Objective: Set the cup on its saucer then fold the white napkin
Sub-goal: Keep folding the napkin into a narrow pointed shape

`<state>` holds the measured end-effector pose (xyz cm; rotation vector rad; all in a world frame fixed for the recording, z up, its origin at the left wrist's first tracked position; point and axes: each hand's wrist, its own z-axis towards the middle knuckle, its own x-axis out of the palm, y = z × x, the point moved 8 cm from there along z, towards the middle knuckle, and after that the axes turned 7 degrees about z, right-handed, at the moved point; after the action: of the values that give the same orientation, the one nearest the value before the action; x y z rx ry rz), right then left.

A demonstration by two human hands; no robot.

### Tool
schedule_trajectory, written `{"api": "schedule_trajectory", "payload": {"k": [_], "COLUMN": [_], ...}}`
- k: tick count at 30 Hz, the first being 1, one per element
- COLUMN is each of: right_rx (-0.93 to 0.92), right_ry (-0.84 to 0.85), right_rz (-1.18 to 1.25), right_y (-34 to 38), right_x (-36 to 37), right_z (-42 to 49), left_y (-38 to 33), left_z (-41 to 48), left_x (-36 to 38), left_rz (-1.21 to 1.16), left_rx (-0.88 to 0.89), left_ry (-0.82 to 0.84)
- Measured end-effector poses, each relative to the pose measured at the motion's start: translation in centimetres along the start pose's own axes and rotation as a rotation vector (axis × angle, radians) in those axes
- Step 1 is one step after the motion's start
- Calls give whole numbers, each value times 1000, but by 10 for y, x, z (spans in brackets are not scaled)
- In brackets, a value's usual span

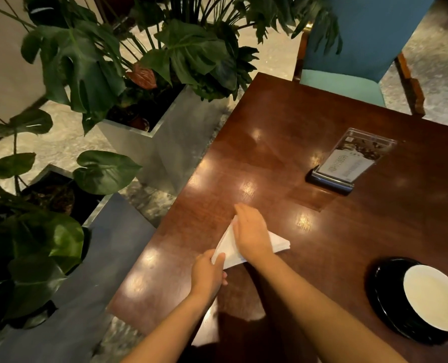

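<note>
Left hand (208, 271), right hand (251, 234) on napkin (228, 250)

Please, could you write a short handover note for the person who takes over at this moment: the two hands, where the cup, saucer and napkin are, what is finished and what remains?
Left hand: pinches the near corner of the white napkin.
Right hand: lies flat on the napkin, fingers straight, pressing it onto the table.
Cup: sits on the black saucer, on the right side of the table. This step is done.
Napkin: a triangle with layered edges at its right end; the fold looks under way, not finished.
Left to do: complete the fold and flatten it.
</note>
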<state>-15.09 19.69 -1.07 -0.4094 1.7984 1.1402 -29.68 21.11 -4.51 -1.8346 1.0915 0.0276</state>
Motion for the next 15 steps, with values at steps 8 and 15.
{"api": "schedule_trajectory", "payload": {"k": [8, 15], "right_rx": [-90, 4], "right_ry": [88, 9], "right_rz": [-239, -317], "right_y": [-5, -60], "right_x": [43, 14], "right_z": [-20, -40], "left_y": [6, 10], "left_z": [4, 6], "left_x": [-5, -5], "left_rz": [-25, -73], "left_rx": [-104, -144], "left_ry": [-55, -9]}}
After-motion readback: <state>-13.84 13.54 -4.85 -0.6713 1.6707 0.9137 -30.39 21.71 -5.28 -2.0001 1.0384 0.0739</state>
